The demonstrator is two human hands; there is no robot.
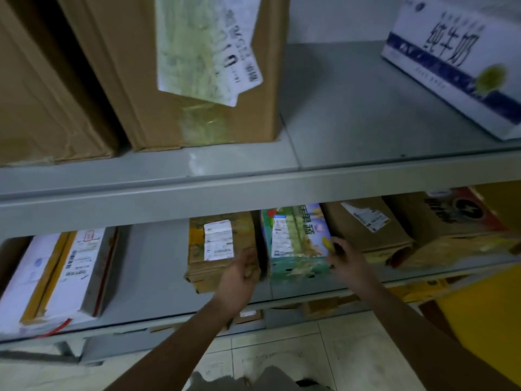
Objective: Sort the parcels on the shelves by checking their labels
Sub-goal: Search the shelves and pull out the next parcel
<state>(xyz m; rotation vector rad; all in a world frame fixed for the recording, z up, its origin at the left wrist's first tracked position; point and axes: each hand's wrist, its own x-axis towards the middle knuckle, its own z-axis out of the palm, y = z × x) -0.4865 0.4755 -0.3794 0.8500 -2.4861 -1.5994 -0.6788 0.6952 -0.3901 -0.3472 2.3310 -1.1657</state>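
Our right grip clasps the glossy green carton, lengthwise toward 12 o'clock; left grip curled, hold unclear.

1. Landmark: middle carton, on lower shelf, near the front edge.
2. Just left of it: small box. Well left, same shelf: flat parcel.
3. Just right of it: next box. Beyond that: end box.
4. Left hand is at its front-left, against the small box. Right hand touches its front-right corner.
5. Upper shelf sits above it. Tall box stands up-left of it, big box further left, milk case up-right and well apart.
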